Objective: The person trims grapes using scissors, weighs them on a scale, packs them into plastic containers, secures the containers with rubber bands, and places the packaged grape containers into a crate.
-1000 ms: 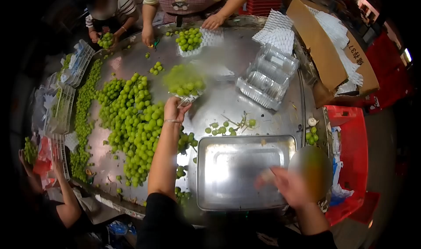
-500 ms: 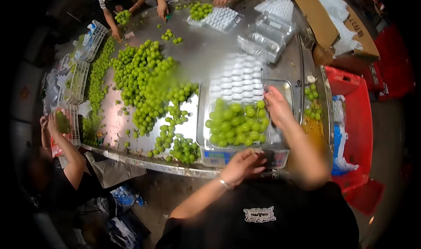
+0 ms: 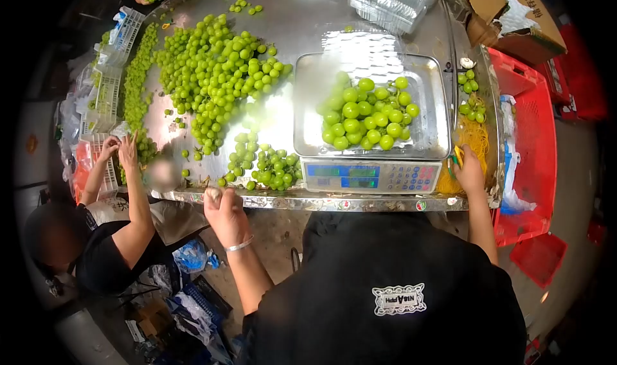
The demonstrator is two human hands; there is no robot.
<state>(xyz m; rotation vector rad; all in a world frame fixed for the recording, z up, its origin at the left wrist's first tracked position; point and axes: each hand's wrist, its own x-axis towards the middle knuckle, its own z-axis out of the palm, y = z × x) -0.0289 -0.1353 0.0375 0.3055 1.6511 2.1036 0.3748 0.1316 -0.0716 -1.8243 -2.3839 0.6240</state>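
Observation:
A bunch of green grapes (image 3: 367, 117) lies on the metal pan of a digital scale (image 3: 373, 175), partly over a white foam sleeve (image 3: 363, 53) in clear plastic. My right hand (image 3: 472, 172), right of the scale, is closed round small scissors (image 3: 458, 157) with yellow and green handles. By the table's front edge, left of the scale, my left hand (image 3: 226, 217) is curled shut; whatever its fingers may hold is hidden. Smaller grape bunches (image 3: 273, 170) rest between that hand and the scale.
A large grape heap (image 3: 212, 76) covers the table's left middle. Clear clamshell boxes (image 3: 395, 5) stand at the back. To the right are yellow netting (image 3: 474, 137), a red crate (image 3: 546, 172) and a cardboard box (image 3: 533, 37). A co-worker (image 3: 109, 236) works at the left by white baskets (image 3: 103, 105).
My right hand has left the foam sleeve and moved right to the scissors. My left hand has moved left from the scale's front. The view has shifted, and the scale's display now shows fully.

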